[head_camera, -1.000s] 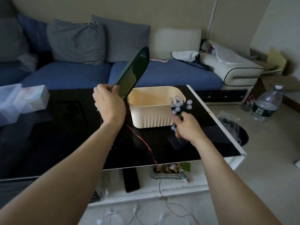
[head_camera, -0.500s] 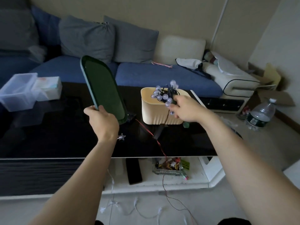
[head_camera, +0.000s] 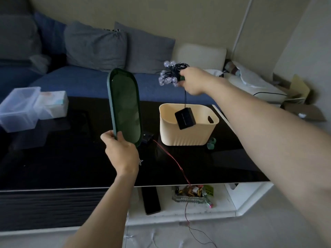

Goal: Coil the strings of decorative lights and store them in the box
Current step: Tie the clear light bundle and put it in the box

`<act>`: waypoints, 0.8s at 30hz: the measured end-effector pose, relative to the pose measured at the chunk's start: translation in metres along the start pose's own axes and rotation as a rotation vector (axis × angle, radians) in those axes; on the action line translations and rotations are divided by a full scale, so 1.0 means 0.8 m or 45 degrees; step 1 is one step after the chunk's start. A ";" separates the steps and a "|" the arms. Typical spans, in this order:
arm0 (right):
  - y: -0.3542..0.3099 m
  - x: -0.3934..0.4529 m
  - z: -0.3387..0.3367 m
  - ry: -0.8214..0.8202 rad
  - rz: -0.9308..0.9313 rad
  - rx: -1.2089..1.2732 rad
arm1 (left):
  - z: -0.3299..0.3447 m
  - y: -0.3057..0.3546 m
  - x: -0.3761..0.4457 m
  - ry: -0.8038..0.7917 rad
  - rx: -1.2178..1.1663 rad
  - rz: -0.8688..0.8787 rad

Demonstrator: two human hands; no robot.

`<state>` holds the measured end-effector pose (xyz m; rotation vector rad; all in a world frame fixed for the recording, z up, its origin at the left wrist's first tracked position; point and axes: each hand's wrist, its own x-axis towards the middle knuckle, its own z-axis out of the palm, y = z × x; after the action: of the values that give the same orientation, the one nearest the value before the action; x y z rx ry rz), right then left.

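A person's right hand (head_camera: 192,81) is gripping a coiled bundle of decorative lights (head_camera: 170,74), fingers curled round the dark wire, and holding it in the air above the far side of a cream box (head_camera: 188,130). The clear round bulbs are clustering toward the left of the fist, pointing left and up. A thin black cord is hanging straight down from the hand, and a flat black power pack (head_camera: 185,118) is dangling at its end, tilted, over the open mouth of the box near its front rim; whether it is touching the rim cannot be told.

The left hand (head_camera: 120,153) is gripping the near end of a dark green oval lid (head_camera: 124,106), thumb on the inner face and fingers wrapped behind. The lid is standing nearly upright, its long axis running from the hand up and away, its hollow inner side facing right toward the box.

The box is sitting open on the black glossy tabletop (head_camera: 62,158), right of centre. A red wire (head_camera: 172,159) is trailing from beside the box across the tabletop, over the near edge and down to the floor. A small star-shaped light (head_camera: 140,161) is lying on the tabletop just beside the left wrist. Clear plastic containers (head_camera: 21,108) are standing at the far left, with a blue sofa (head_camera: 86,83) behind.
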<state>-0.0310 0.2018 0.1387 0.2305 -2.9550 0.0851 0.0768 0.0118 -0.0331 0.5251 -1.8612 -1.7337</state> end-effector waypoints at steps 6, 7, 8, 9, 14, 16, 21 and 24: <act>0.013 0.009 0.031 0.213 0.080 -0.012 | 0.005 -0.008 0.009 -0.016 0.031 -0.010; 0.016 0.012 0.033 0.258 0.087 0.010 | 0.006 -0.010 0.010 -0.015 0.038 -0.016; 0.019 0.015 0.033 0.306 0.091 0.035 | 0.008 -0.011 0.011 -0.015 0.043 -0.024; 0.022 0.020 0.033 0.347 0.087 0.050 | 0.011 -0.012 0.012 -0.017 0.047 -0.029; 0.033 0.027 0.028 0.368 0.041 -0.003 | 0.027 -0.014 0.010 -0.028 0.072 -0.006; 0.038 0.024 0.031 0.322 0.044 -0.034 | 0.033 -0.013 0.010 -0.030 0.069 -0.002; 0.050 0.023 0.083 -0.042 0.038 -0.119 | 0.051 -0.008 0.003 0.031 -0.028 -0.065; 0.056 0.020 0.128 -0.231 0.080 -0.152 | 0.054 -0.007 0.012 0.043 -0.023 -0.020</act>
<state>-0.0711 0.2365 0.0389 0.1353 -3.1344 -0.1098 0.0418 0.0394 -0.0389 0.5602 -1.8206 -1.7398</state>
